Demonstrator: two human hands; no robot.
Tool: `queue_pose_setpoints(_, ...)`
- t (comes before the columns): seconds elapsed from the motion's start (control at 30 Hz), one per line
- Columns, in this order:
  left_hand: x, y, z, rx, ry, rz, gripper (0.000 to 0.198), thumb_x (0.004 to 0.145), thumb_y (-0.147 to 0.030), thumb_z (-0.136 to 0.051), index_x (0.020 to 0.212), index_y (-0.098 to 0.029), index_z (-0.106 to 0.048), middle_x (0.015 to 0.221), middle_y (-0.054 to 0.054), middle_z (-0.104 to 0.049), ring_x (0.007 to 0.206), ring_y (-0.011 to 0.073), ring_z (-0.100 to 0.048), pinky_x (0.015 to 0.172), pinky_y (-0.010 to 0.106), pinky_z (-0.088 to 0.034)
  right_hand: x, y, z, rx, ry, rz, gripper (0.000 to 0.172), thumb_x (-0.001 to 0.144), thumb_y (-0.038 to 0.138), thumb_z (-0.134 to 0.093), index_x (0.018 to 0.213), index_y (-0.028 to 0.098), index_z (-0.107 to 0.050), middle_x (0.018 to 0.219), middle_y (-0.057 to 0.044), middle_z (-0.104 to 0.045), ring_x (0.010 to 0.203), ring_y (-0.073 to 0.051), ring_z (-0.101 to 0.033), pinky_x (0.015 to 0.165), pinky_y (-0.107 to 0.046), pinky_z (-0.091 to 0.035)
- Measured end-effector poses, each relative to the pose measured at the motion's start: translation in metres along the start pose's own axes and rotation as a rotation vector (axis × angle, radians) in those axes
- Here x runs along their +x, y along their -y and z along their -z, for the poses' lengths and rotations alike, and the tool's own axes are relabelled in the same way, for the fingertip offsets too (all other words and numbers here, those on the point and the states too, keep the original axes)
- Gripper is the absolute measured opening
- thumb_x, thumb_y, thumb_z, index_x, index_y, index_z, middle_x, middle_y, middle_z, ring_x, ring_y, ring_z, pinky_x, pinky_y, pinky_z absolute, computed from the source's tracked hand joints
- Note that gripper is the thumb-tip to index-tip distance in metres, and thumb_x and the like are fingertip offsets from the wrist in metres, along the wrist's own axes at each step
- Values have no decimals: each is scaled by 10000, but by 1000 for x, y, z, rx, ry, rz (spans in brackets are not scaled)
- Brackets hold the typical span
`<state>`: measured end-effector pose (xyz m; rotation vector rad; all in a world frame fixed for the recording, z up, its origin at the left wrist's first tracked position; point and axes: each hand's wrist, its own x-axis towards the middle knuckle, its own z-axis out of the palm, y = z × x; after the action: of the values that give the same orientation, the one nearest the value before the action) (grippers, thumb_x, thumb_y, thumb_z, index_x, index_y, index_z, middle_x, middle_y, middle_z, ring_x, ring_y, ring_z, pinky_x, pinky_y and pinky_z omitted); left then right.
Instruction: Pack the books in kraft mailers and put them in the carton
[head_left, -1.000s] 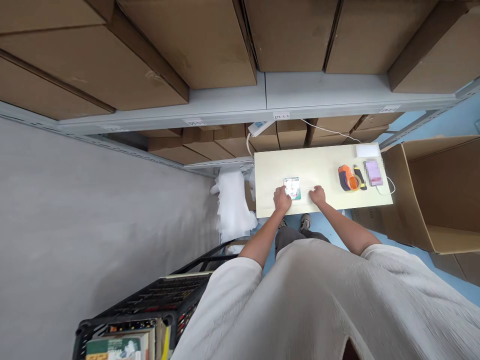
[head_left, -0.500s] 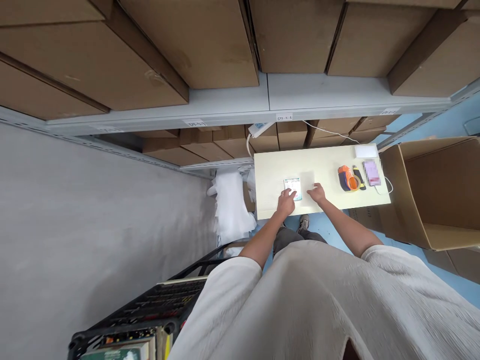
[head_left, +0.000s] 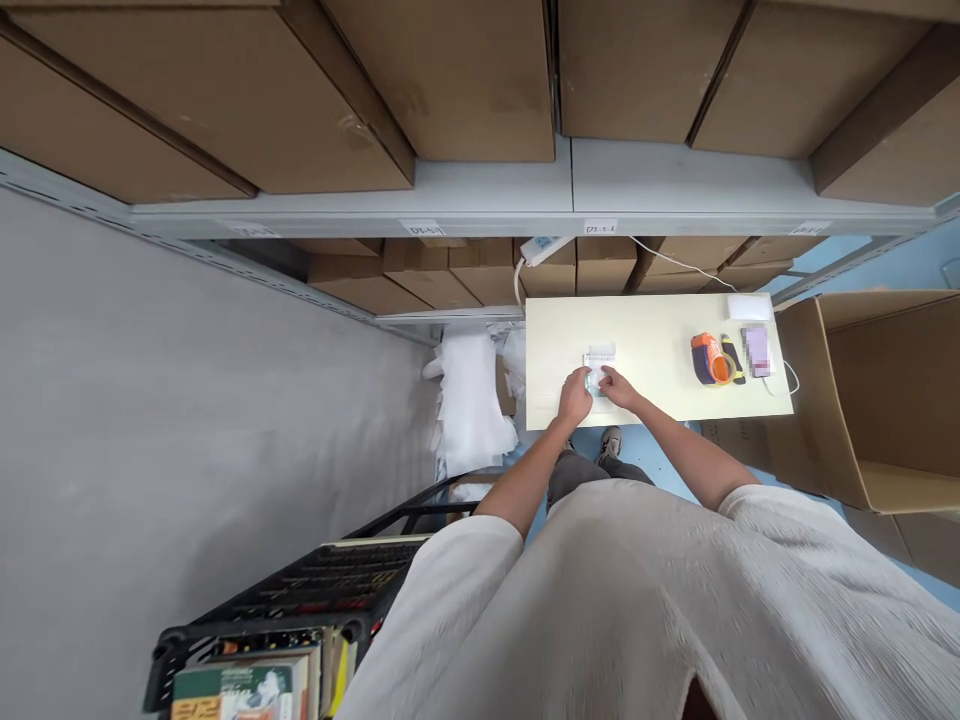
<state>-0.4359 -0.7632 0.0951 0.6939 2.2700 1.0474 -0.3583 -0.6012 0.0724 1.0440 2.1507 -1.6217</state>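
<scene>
A small book (head_left: 600,358) with a white and teal cover lies flat on the pale table (head_left: 652,330). A thin, translucent white wrapping sheet (head_left: 602,349) shows along its far edge and seems to lie partly over the cover. My left hand (head_left: 575,398) grips the book's left edge, thumb on top. My right hand (head_left: 618,388) is closed over the right side of the book, its fingers pinched on the sheet there. The fingertips of both hands are close together, and the hands hide the lower part of the book.
An orange tape dispenser (head_left: 711,358), a yellow-black cutter (head_left: 733,352), a phone (head_left: 757,350) and a white box (head_left: 749,306) sit on the table's right. White sheets (head_left: 472,400) are stacked to the left. An open carton (head_left: 892,390) stands right; a crate of books (head_left: 300,610) stands lower left.
My right hand has moved left from the bare sheet beside the book onto the book, folding the sheet over. My left hand stays at the book's left edge. The view has shifted slightly.
</scene>
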Motion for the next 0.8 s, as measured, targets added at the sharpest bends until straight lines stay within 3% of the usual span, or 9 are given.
queue_pose_setpoints(0.1, 0, -9, 2, 140, 141, -51, 648, 875, 33, -545, 1454, -218, -693, 1478, 151, -728, 1469, 348, -604, 1280, 540, -458, -1, -4, 5, 120, 1, -40, 687, 791, 225, -685, 1477, 209, -643, 1051, -42, -784, 984, -238, -750, 1011, -417, -620)
queue_pose_setpoints(0.27, -5, -12, -2, 262, 203, -30, 589, 895, -10, -577, 1437, -214, -684, 1484, 177, -713, 1453, 372, -603, 1260, 554, -443, -4, -11, 12, 21, -316, -126, 389, 801, 290, -631, 1161, 241, -768, 1075, -63, -805, 1057, -257, -741, 1001, -392, -603)
queue_pose_setpoints(0.43, -6, -6, -7, 204, 190, -72, 638, 864, -23, -580, 1468, -212, -667, 1519, 148, -695, 1420, 342, -622, 1274, 512, -451, -6, -9, 10, 110, -231, -228, 245, 730, 323, -648, 916, 214, -763, 911, -44, -783, 909, -232, -716, 832, -324, -582)
queue_pose_setpoints(0.6, -3, -10, -14, 160, 176, -63, 637, 816, -2, -608, 1414, -198, -709, 1512, 149, -700, 1472, 357, -609, 1322, 527, -420, -9, -3, 13, 186, -274, -275, 188, 745, 316, -707, 898, 207, -711, 842, -29, -735, 782, -196, -654, 742, -306, -544)
queue_pose_setpoints(0.8, 0, -31, -38, 38, 218, -28, 608, 886, -50, -615, 1470, -210, -676, 1570, 140, -669, 1489, 337, -614, 1320, 493, -447, -23, -9, 49, 66, -387, -261, 292, 706, 215, -689, 991, 252, -644, 877, 8, -722, 851, -209, -683, 773, -300, -538)
